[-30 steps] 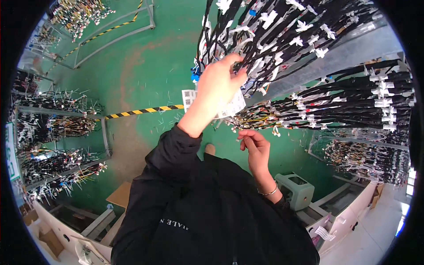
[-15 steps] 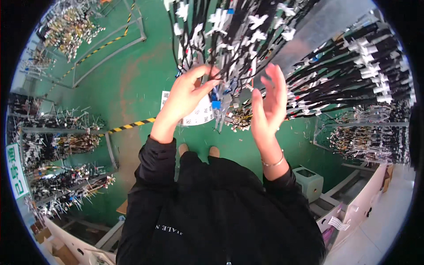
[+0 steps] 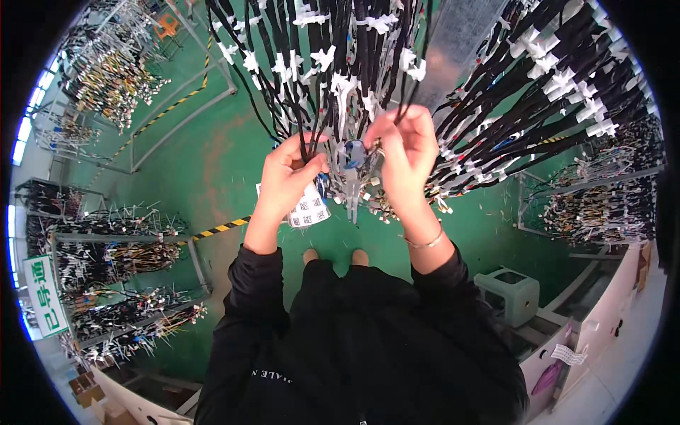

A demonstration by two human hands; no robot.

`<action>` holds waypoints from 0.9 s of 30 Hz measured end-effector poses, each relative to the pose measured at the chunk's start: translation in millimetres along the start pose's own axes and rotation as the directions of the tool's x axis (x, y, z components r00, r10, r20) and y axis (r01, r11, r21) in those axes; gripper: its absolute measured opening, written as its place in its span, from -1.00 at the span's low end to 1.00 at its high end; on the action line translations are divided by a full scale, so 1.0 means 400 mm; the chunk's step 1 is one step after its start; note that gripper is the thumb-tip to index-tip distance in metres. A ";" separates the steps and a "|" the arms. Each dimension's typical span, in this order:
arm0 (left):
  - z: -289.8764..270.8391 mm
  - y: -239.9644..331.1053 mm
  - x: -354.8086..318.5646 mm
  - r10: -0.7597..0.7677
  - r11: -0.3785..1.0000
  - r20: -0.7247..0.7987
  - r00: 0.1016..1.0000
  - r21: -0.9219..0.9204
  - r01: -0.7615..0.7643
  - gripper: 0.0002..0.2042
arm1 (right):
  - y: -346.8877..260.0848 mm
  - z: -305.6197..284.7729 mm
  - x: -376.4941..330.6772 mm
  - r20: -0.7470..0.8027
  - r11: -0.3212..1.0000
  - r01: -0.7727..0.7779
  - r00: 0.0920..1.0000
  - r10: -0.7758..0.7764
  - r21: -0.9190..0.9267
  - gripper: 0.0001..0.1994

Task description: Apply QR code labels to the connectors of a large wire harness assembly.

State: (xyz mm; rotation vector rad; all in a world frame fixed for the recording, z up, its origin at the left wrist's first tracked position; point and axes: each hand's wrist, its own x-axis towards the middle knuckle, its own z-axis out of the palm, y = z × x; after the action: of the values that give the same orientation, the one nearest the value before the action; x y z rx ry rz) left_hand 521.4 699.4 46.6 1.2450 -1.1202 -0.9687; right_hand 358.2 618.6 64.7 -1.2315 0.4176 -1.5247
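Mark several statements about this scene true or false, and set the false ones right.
1. The left hand holds black cables between thumb and fingers. True.
2. Neither wrist bears a bracelet. False: the right hand has a bracelet at its wrist.
3. A pale green stool stands on the person's right. True.
4. The person stands on bright blue flooring. False: the floor is green.
5. A white sheet printed with code squares is beside the left hand. True.
6. The jacket is white. False: the jacket is black.
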 end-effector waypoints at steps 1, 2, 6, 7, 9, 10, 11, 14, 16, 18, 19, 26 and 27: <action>-0.004 -0.002 -0.007 -0.003 1.000 -0.005 1.000 0.003 0.003 -0.69 | -0.024 -0.015 -0.013 0.096 0.989 -0.102 0.991 0.092 0.104 -0.89; -0.003 0.001 -0.008 -0.020 1.000 0.030 0.999 -0.010 0.020 -0.71 | -0.028 -0.034 -0.030 0.117 0.980 -0.167 0.981 0.155 0.105 -0.92; -0.010 0.017 -0.028 -0.044 0.999 0.137 0.990 -0.005 0.045 -0.79 | -0.071 -0.151 -0.067 0.566 0.710 -0.561 0.777 0.274 0.426 -0.86; -0.013 0.022 -0.031 -0.053 0.999 0.164 0.985 0.011 0.052 -0.80 | -0.098 -0.183 -0.083 0.623 0.501 -0.652 0.740 0.254 0.569 -0.82; -0.014 0.034 -0.041 -0.072 0.995 0.200 0.977 -0.049 0.084 -0.81 | -0.116 -0.215 -0.069 0.804 0.556 -0.711 0.582 0.121 0.430 -0.78; -0.024 0.028 -0.041 -0.090 0.995 0.218 0.972 -0.027 0.098 -0.80 | -0.127 -0.231 -0.087 0.780 0.666 -0.665 0.593 0.197 0.337 -0.78; -0.026 0.032 -0.044 -0.091 0.995 0.219 0.972 -0.026 0.099 -0.80 | -0.137 -0.255 -0.075 0.803 0.758 -0.652 0.457 0.383 0.010 -0.76; -0.024 0.044 -0.060 -0.113 0.989 0.253 0.961 -0.068 0.134 -0.76 | -0.145 -0.273 -0.084 0.804 0.543 -0.840 0.336 0.490 0.020 -0.71; -0.001 0.053 -0.070 -0.146 0.973 0.253 0.956 -0.138 0.185 -0.74 | -0.126 -0.258 -0.113 0.700 0.653 -0.757 0.473 0.535 0.013 -0.68; 0.010 0.043 -0.079 -0.108 0.980 0.279 0.954 -0.133 0.150 -0.71 | -0.104 -0.253 -0.125 0.675 0.695 -0.718 0.523 0.520 0.022 -0.63; 0.020 0.045 -0.085 -0.103 0.975 0.280 0.954 -0.161 0.153 -0.70 | -0.101 -0.239 -0.129 0.648 0.692 -0.721 0.544 0.534 0.035 -0.62; 0.040 0.045 -0.130 -0.069 0.978 0.292 0.954 -0.170 0.123 -0.68 | -0.084 -0.200 -0.147 0.596 0.771 -0.637 0.617 0.513 -0.004 -0.36; 0.040 0.044 -0.133 -0.066 0.977 0.280 0.958 -0.176 0.118 -0.68 | -0.084 -0.196 -0.147 0.576 0.781 -0.623 0.621 0.532 -0.049 -0.34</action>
State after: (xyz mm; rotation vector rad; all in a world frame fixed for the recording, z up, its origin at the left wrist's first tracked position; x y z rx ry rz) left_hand 494.0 749.5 58.1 1.0354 -1.1559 -1.3187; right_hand 267.5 655.9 31.7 -1.1969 0.2515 -0.5693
